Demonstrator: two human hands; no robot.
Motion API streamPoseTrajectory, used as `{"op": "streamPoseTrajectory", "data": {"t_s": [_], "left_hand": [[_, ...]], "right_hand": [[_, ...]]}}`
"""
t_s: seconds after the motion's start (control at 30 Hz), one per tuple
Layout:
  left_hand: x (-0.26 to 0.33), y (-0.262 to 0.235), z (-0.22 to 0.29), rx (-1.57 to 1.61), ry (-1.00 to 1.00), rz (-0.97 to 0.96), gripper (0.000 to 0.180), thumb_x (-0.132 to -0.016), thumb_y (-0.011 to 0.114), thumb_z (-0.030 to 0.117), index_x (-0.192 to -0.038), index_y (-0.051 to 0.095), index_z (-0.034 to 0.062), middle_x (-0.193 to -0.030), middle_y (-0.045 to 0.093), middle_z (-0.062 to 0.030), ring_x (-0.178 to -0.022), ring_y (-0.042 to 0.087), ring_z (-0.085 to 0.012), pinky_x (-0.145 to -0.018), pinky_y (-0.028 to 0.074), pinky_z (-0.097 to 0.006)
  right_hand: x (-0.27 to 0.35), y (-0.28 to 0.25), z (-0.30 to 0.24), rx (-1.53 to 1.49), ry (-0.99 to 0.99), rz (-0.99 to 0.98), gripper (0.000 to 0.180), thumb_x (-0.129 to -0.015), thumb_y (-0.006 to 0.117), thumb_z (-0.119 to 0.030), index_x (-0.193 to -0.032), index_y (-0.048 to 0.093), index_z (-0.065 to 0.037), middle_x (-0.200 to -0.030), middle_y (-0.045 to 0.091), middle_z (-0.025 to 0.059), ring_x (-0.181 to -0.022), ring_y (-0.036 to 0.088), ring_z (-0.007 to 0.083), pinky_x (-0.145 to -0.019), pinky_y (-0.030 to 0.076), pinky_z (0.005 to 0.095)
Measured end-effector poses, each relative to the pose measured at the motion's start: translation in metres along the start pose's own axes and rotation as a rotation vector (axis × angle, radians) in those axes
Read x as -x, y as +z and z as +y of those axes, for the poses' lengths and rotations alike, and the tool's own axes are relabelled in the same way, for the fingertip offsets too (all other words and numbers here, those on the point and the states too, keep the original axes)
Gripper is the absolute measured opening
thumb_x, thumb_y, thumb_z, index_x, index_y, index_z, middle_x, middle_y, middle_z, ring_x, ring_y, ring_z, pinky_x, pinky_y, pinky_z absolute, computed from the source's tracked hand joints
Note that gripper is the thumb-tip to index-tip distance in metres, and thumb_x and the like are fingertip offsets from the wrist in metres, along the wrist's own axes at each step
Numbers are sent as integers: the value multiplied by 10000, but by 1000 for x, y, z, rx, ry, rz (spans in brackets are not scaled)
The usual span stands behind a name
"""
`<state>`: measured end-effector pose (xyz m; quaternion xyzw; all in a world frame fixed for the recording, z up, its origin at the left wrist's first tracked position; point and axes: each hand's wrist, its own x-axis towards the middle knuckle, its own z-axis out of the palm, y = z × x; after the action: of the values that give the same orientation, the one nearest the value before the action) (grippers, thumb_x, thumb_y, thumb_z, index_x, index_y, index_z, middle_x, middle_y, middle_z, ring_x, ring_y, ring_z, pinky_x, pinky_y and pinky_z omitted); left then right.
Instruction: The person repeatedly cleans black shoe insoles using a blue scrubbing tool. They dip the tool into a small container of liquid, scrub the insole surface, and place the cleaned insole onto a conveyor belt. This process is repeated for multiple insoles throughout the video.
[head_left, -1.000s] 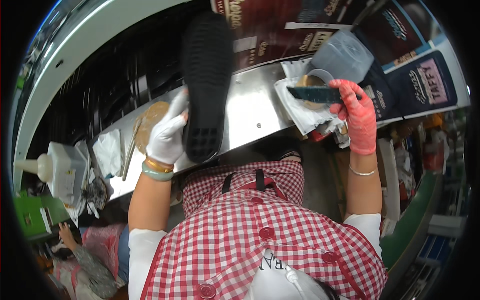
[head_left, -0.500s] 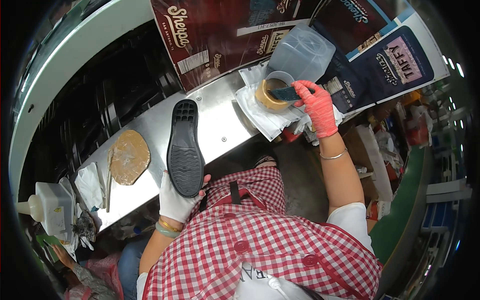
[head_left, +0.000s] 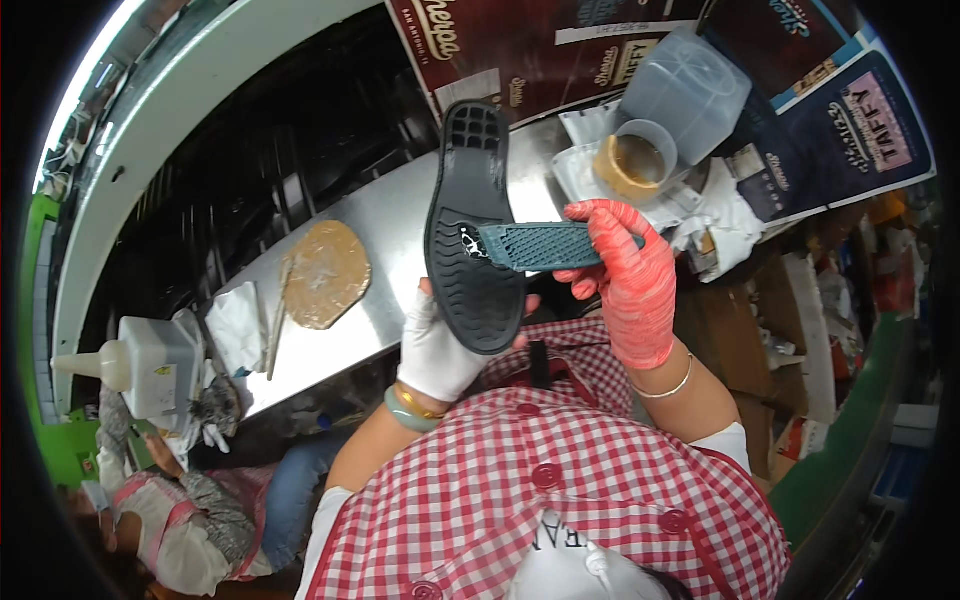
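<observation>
A black shoe sole (head_left: 475,190), tread pattern visible, is tilted over the bench's front edge with its narrow waist in the middle. My left hand (head_left: 440,355), in a white glove with bare fingertips, grips its lower end from beneath. My right hand (head_left: 628,275), in a red knit glove, pinches a flat teal strip with a textured grid (head_left: 545,246). The strip's far end touches the sole's middle, where a glossy, wet-looking patch (head_left: 471,242) shows. Beyond my right hand, a clear cup with brown tape round it (head_left: 627,172) has liquid inside.
A metal bench (head_left: 385,210) runs across, bearing a tape-covered brown disc (head_left: 326,275), a thin stick (head_left: 278,320) and white cloth (head_left: 238,325). A squeeze bottle (head_left: 155,368) lies at the left, a clear plastic tub (head_left: 690,90) at the far right. Another person (head_left: 195,520) sits lower left.
My right hand has brought the teal strip out of the taped cup and leftward onto the sole. A glossy patch now shows there. The whole view has shifted.
</observation>
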<state>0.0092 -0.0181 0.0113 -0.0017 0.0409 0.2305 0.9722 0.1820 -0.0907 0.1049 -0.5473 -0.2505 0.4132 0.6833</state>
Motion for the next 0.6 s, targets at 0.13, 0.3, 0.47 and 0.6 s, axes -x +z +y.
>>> {"op": "streamPoseTrajectory", "data": {"t_s": [0.13, 0.3, 0.47, 0.6], "left_hand": [[1, 14, -5, -100, 61, -66, 748, -824, 615, 485, -1386, 318, 92, -1363, 376, -213, -1226, 397, -469, -819, 503, -602], [9, 10, -9, -145, 80, -20, 742, -818, 608, 515, -1368, 351, 89, -1348, 419, -170, -1208, 452, -371, -840, 507, -577], [7, 22, -16, -311, 119, 52, 802, -777, 638, 546, -1379, 337, 108, -1366, 408, -143, -1221, 449, -337, -962, 456, -489], [12, 21, -14, -412, 11, 38, 906, -742, 643, 598, -1410, 273, 109, -1376, 390, -157, -1212, 453, -372, -875, 511, -497]], "right_hand": [[5, 17, 13, -49, 22, -42, 250, -940, 530, -214, -1066, 608, -13, -820, 652, 56, -630, 624, 80, -503, 466, 161], [8, 23, 17, 19, 46, -43, 275, -954, 513, -246, -1072, 606, -15, -780, 653, 78, -624, 613, 83, -499, 470, 184], [7, 23, 18, 49, -33, -2, 242, -933, 546, -206, -1049, 627, -10, -850, 658, 53, -656, 634, 91, -495, 443, 177], [-6, 20, 16, 29, -166, 35, 240, -931, 550, -203, -1042, 627, -5, -862, 657, 62, -655, 635, 96, -491, 439, 183]]}}
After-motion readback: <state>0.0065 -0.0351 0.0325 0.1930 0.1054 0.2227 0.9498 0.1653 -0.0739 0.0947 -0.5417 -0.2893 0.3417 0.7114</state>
